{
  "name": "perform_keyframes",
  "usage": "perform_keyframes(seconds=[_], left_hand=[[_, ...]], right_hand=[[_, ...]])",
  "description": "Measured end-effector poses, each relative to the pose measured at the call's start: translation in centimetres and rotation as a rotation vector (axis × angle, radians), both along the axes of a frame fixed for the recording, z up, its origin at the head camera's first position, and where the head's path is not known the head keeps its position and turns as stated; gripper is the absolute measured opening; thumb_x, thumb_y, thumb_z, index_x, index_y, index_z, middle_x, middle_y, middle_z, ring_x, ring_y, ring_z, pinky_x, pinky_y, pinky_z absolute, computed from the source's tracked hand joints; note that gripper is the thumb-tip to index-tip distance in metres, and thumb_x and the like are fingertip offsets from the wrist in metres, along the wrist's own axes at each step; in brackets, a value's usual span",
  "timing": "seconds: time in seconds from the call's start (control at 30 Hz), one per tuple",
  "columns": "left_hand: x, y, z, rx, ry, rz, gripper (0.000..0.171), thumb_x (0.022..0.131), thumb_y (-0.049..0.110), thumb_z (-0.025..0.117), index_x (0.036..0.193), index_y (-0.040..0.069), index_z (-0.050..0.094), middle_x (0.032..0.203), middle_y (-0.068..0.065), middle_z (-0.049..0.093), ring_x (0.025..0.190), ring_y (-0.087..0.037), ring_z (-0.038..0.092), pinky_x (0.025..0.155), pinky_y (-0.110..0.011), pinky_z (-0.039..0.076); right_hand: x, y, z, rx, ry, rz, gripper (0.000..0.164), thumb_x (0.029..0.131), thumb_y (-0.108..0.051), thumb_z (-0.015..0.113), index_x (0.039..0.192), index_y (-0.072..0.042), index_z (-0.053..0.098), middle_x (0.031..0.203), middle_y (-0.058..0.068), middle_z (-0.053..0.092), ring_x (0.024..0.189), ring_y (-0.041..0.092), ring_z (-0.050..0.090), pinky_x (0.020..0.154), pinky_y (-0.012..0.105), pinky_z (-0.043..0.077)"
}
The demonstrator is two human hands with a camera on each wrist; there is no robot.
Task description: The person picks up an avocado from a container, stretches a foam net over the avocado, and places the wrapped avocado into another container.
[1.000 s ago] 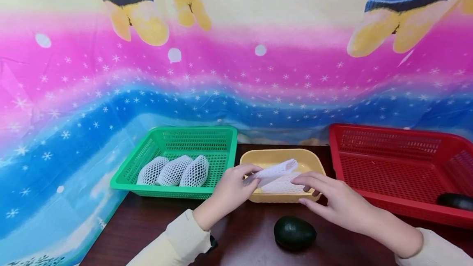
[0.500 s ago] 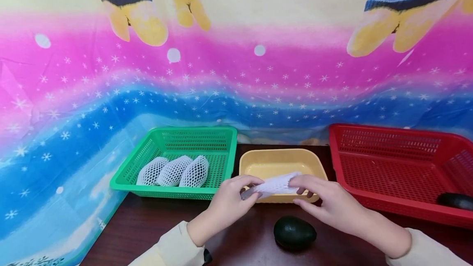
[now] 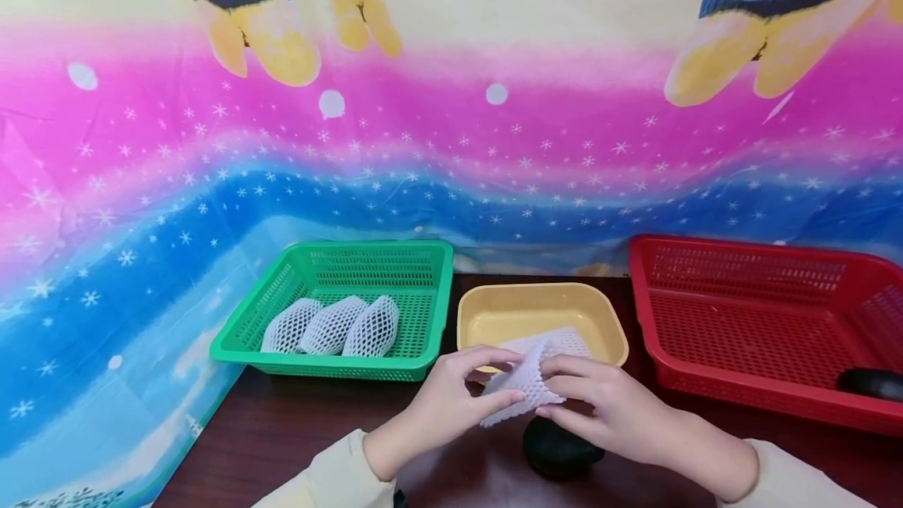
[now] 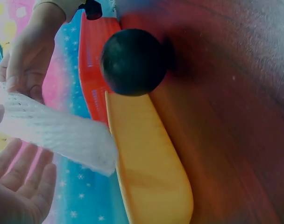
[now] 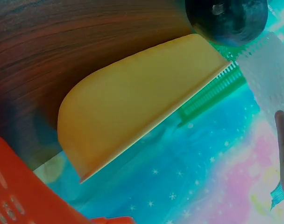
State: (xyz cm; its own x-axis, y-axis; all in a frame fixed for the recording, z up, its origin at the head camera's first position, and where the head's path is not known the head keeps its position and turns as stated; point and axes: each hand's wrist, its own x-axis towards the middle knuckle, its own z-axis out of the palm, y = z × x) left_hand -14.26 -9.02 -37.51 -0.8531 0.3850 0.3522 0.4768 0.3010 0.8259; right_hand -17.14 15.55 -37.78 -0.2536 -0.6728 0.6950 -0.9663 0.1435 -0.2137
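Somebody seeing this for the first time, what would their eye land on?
Most likely the bright pink and blue backdrop with white snowflakes, behind the table. Next, perhaps, the green basket at left and the red basket at right. Between them, low in the head view, two hands hold a white foam net near a dark rounded fruit.

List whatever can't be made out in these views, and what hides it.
- Head view: the upper part of the dark fruit on the table, covered by the right hand.
- Head view: the end of the other fruit, cut off by the right edge.
- Head view: what fills the three bundles, covered by mesh.
- Head view: how many nets lie in the yellow tray, partly behind the held net.
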Motion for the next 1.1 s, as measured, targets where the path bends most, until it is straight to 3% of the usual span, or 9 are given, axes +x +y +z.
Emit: perform_keyframes(seconds=[0.13, 0.27, 0.57, 0.87, 1.1], left_hand=[[0.0, 0.2, -0.1, 0.051, 0.003, 0.000, 0.023, 0.092, 0.015, 0.079, 0.114, 0.009, 0.077, 0.111, -0.002, 0.074, 0.095, -0.010, 0.069, 0.083, -0.034, 0.059], [0.1, 0.1, 0.2, 0.064, 0.043, 0.042, 0.016, 0.092, 0.015, 0.079, 0.107, 0.008, 0.079, 0.102, -0.002, 0.076, 0.090, -0.009, 0.069, 0.078, -0.030, 0.059], [0.1, -1.7, 0.9, 0.181, 0.073, 0.179, 0.013, 0.091, 0.010, 0.079, 0.103, 0.005, 0.078, 0.097, -0.006, 0.074, 0.086, -0.013, 0.069, 0.077, -0.031, 0.059], [-0.1, -2.5, 1.1, 0.215, 0.052, 0.191, 0.014, 0.089, 0.005, 0.080, 0.102, 0.001, 0.078, 0.094, -0.009, 0.072, 0.083, -0.011, 0.066, 0.074, -0.025, 0.057], [0.0, -1.4, 0.7, 0.165, -0.050, 0.122, 0.020, 0.089, 0.012, 0.082, 0.108, 0.008, 0.077, 0.101, -0.001, 0.072, 0.088, -0.017, 0.068, 0.075, -0.029, 0.059]], right_hand=[[0.2, -0.1, 0.2, -0.004, -0.006, 0.032, 0.011, 0.099, -0.027, 0.071, 0.100, -0.016, 0.072, 0.114, -0.001, 0.068, 0.098, 0.012, 0.066, 0.087, 0.019, 0.053], [0.3, 0.0, 0.4, -0.013, 0.009, 0.001, 0.016, 0.101, -0.031, 0.068, 0.097, -0.017, 0.073, 0.108, -0.002, 0.070, 0.097, 0.013, 0.068, 0.088, 0.020, 0.053], [0.2, 1.3, 1.1, -0.055, 0.022, -0.050, 0.019, 0.104, -0.030, 0.063, 0.087, -0.022, 0.067, 0.082, -0.013, 0.059, 0.073, 0.001, 0.055, 0.067, 0.014, 0.047], [0.2, 2.6, 1.1, -0.036, 0.042, -0.144, 0.028, 0.104, -0.039, 0.060, 0.081, -0.026, 0.068, 0.078, -0.019, 0.059, 0.067, -0.005, 0.051, 0.062, 0.012, 0.045], [0.4, 2.1, 1.2, -0.035, -0.006, -0.128, 0.020, 0.103, -0.038, 0.062, 0.099, -0.022, 0.074, 0.094, -0.013, 0.069, 0.082, 0.001, 0.066, 0.074, 0.015, 0.054]])
